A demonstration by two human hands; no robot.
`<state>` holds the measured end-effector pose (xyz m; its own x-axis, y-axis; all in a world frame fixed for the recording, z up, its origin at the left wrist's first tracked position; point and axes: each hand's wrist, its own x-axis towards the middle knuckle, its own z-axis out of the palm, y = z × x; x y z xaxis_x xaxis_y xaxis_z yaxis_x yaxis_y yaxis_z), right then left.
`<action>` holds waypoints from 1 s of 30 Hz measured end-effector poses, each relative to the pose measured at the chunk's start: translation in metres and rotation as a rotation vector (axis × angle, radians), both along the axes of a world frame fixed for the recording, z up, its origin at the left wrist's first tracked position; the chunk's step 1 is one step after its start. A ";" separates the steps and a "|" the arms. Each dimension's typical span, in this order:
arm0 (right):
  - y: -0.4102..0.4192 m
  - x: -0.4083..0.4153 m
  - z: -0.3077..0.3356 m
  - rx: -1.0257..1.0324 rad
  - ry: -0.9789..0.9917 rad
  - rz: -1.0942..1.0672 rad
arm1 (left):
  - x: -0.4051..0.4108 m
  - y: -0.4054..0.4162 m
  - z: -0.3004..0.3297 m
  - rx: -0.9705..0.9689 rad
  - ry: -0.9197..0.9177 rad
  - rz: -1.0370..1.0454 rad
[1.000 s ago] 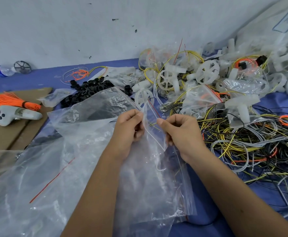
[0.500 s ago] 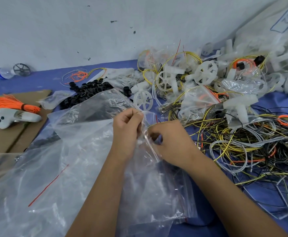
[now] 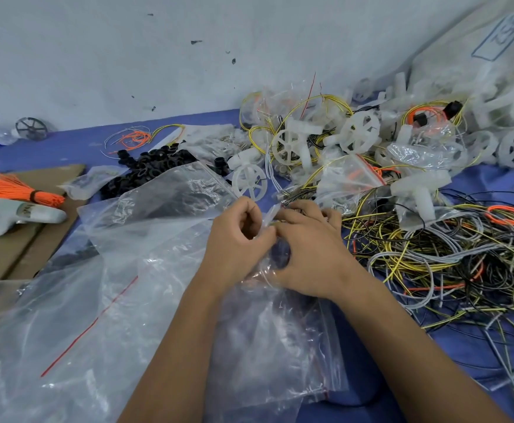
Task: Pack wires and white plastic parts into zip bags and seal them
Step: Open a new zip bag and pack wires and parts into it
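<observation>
1. Zip bag (image 3: 267,328): a clear, empty-looking bag with a red seal line, lying crumpled on top of a heap of other clear bags (image 3: 81,300) in front of me. Its top edge is lifted up between my two hands, just above the blue table (image 3: 66,148).

2. Progress, as I judge it: packing is well under way but far from finished. Several filled bags (image 3: 347,178) already sit in the pile at the back, holding wires and white parts. A large loose tangle of yellow, grey and black wires (image 3: 432,264) lies to my right, and many white plastic parts (image 3: 289,145) remain unpacked beyond my hands.

3. My left hand (image 3: 237,239) has its fingers curled, pinching the bag's top edge between thumb and forefinger.

4. My right hand (image 3: 307,248) meets it, thumb and fingers curled onto the same edge; both hands touch at the mouth.

5. I cannot tell whether the mouth is open or sealed; my fingers hide it. I judge I am working the opening apart so it can be filled.

6. The wires lie just beside my right hand, within easy reach.
</observation>
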<state>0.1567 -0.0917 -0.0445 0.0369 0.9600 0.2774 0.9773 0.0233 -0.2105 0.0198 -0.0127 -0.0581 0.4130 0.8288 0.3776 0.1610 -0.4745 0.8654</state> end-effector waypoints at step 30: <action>-0.003 0.038 0.010 0.391 0.115 -0.551 | 0.012 -0.002 -0.007 -0.174 -0.244 0.037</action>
